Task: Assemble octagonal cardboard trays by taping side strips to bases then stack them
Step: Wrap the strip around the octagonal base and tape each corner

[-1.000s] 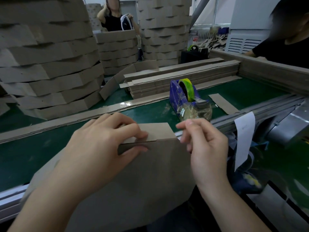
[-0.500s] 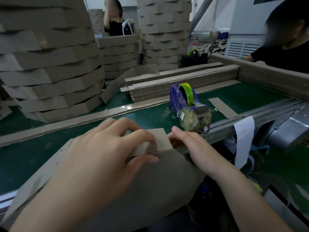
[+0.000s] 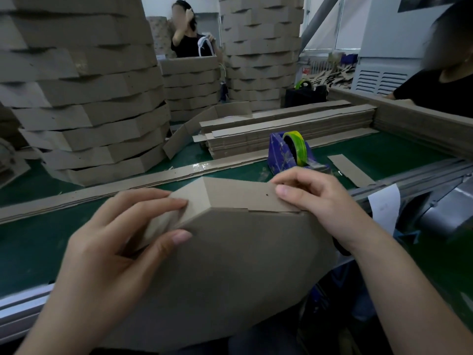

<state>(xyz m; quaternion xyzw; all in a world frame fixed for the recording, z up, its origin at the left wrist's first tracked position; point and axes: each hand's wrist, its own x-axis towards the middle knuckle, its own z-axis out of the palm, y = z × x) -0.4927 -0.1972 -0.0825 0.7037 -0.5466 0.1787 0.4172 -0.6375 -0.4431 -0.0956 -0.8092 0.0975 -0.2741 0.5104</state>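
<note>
As left hand (image 3: 110, 252), right hand (image 3: 320, 206) grip tray (image 3: 243, 265); slip (image 3: 384, 206) maybe printed

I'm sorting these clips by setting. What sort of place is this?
Probably a packaging workshop or small factory line: tall stacks of finished cardboard trays, bundles of flat side strips on a green belt, and a blue tape dispenser.
</note>
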